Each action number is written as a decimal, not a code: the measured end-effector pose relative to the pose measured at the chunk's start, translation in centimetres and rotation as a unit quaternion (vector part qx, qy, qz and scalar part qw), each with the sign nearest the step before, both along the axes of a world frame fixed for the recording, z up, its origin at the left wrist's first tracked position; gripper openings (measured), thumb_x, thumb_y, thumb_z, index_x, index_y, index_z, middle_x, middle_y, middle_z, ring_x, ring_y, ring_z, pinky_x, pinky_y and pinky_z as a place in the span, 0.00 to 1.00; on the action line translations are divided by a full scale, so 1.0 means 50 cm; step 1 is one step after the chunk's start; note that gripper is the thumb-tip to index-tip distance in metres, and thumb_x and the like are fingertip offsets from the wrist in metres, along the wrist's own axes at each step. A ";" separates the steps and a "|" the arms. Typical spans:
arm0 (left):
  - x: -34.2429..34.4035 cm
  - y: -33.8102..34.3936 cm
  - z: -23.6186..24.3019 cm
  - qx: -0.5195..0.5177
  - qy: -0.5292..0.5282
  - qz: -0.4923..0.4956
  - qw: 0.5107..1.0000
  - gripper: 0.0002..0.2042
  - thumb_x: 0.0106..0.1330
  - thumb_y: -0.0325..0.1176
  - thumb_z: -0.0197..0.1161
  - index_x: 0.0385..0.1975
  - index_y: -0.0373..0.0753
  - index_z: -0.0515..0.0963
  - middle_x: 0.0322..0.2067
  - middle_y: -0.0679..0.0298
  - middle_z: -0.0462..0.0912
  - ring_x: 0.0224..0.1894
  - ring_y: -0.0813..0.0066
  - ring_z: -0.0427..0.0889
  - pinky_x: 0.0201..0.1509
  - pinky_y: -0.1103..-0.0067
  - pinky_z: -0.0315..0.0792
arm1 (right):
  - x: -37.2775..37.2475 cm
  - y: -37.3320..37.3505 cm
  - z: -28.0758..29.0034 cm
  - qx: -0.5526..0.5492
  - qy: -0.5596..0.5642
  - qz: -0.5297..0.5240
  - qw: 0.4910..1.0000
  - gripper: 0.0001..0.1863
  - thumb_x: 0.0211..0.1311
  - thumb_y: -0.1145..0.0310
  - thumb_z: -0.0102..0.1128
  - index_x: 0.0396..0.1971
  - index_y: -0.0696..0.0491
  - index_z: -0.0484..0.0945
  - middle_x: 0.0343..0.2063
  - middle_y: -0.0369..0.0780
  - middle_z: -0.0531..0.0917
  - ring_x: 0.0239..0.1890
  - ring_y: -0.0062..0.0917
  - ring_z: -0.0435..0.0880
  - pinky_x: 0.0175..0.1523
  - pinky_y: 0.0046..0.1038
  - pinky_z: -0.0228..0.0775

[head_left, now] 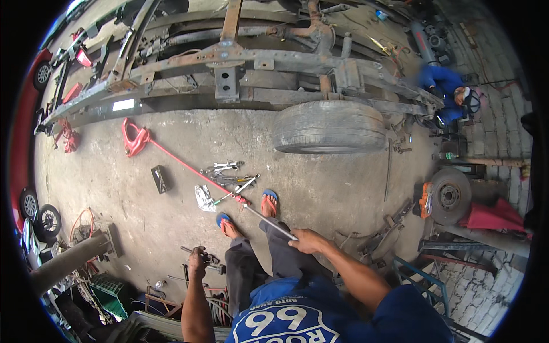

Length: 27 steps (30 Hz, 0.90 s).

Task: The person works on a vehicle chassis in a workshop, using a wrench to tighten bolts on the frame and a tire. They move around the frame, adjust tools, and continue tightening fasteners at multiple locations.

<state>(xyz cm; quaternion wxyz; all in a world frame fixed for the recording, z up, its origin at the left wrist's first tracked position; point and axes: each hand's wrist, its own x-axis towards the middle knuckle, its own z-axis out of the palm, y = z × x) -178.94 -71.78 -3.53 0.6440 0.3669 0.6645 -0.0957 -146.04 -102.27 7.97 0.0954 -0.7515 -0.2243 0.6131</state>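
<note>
My right hand (309,241) is closed around the end of a grey metal rod (267,218) in front of my right thigh. The rod slants forward and left to a red joint, where a long red shaft (183,164) continues to a red looped head (136,138) on the concrete. My left hand (198,260) is closed on a short dark metal bar (186,250) beside my left leg; its far end is hard to make out against the parts below. Several wrenches (229,174) lie next to the shaft, near a crumpled silver-white wrapper (203,198).
A rusty vehicle frame (269,60) with a tyre (329,127) spans the far side. A small black box (160,179) lies left. Loose metal parts (383,240) and a wheel (450,196) are right. Another person in blue (449,91) crouches far right. A thick pipe (71,266) juts in left.
</note>
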 end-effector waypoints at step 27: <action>0.216 -0.150 0.393 -0.030 -0.427 0.101 0.898 0.12 0.72 0.37 0.48 0.42 0.37 0.75 0.32 0.63 0.76 0.33 0.73 0.74 0.40 0.77 0.73 | -0.326 -0.274 0.331 0.129 -0.305 -0.213 0.919 0.22 0.56 0.41 0.65 0.35 0.45 0.87 0.27 0.46 0.85 0.34 0.43 0.85 0.41 0.41 0.76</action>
